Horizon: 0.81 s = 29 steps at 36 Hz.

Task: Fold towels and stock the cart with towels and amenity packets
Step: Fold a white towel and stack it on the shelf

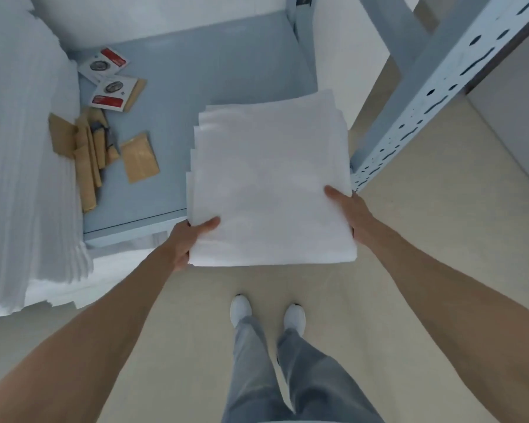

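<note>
A stack of several folded white towels (271,178) is held level between both hands, its far half over the grey-blue cart shelf (214,74). My left hand (190,242) grips the stack's near left corner, thumb on top. My right hand (347,209) grips the right edge, thumb on top, fingers hidden beneath. On the shelf's left part lie brown amenity packets (139,157) and white packets with red labels (104,64).
A tall pile of white towels (25,166) fills the left side and overhangs the shelf. A perforated metal upright (434,96) of the cart stands just right of the held stack. Beige floor, my legs and white shoes (268,312) are below.
</note>
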Each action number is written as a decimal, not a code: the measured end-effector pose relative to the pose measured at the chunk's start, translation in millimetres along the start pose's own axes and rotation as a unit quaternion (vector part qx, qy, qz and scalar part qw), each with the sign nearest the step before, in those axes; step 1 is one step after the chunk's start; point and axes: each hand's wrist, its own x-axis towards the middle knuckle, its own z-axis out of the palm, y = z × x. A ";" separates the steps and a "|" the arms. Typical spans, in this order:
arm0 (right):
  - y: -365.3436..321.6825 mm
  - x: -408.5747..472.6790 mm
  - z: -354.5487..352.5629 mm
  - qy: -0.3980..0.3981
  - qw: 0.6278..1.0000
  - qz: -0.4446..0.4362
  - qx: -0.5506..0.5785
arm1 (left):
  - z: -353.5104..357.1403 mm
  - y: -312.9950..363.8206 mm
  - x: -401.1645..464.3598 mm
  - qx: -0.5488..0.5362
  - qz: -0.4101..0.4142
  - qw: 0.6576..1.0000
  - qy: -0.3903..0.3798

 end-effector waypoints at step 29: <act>38.2 -106.5 32.6 -0.018 0.982 0.077 0.171 | -33.2 60.8 -36.3 0.048 -0.058 0.990 -0.122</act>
